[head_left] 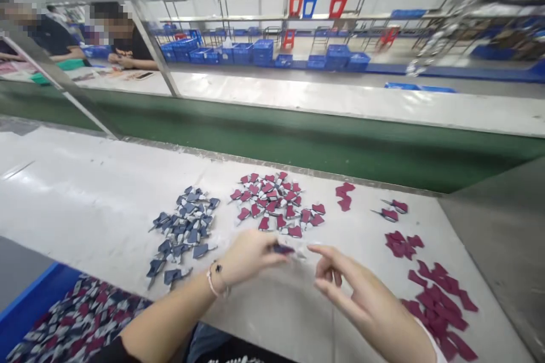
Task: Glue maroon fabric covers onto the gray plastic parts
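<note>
Left hand (251, 255) pinches a small dark piece (283, 249) between thumb and fingers above the bench (289, 306); its near end is hidden by the fingers, and blur hides its exact shape. Right hand (351, 283) is just beside it, apart from the left, thumb and forefinger spread and holding nothing visible. Beyond the hands lie a navy pile (187, 227) and a maroon pile (272, 198), pieces overlapping so some are partly covered. Loose maroon pieces (438, 300) lie to the right, near two finished-looking pieces (389, 214). A blue bin (29, 295) of mixed pieces is cut off at the lower left corner. White print (238, 359) on dark clothing is cropped and unreadable; orange marks (124, 45) on a co-worker's shirt are too small to read.
</note>
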